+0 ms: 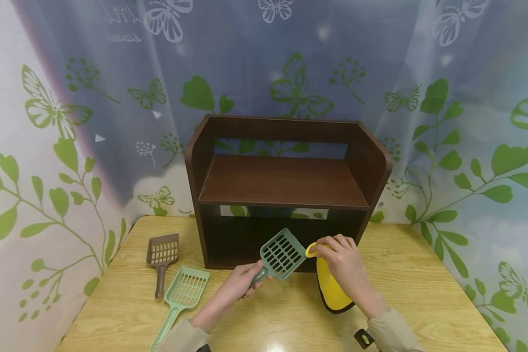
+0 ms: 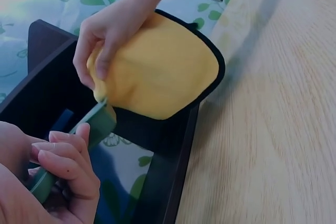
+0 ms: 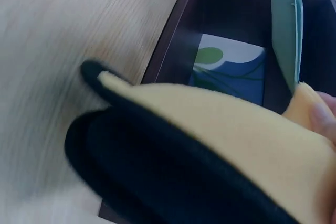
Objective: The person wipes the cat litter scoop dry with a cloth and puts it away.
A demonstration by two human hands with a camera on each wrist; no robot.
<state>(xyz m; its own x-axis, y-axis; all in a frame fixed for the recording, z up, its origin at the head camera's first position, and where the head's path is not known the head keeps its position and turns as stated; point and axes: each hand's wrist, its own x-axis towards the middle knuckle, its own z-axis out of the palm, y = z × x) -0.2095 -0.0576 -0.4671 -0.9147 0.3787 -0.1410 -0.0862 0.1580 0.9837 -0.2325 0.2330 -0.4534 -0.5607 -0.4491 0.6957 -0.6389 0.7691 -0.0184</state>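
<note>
My left hand grips the handle of a dark green slotted litter scoop, held raised in front of the shelf's lower compartment. In the left wrist view its fingers curl round that handle. My right hand pinches a yellow cloth with black edging, folded against the scoop's far right corner. The rest of the cloth hangs down below that hand. The right wrist view shows the cloth's dark underside and the scoop nearly edge-on, its tip meeting the yellow fabric.
A dark brown two-tier shelf stands at the back of the wooden table. On the table's left lie a brown litter scoop and a light green litter scoop. Leaf-and-butterfly printed curtains surround the table.
</note>
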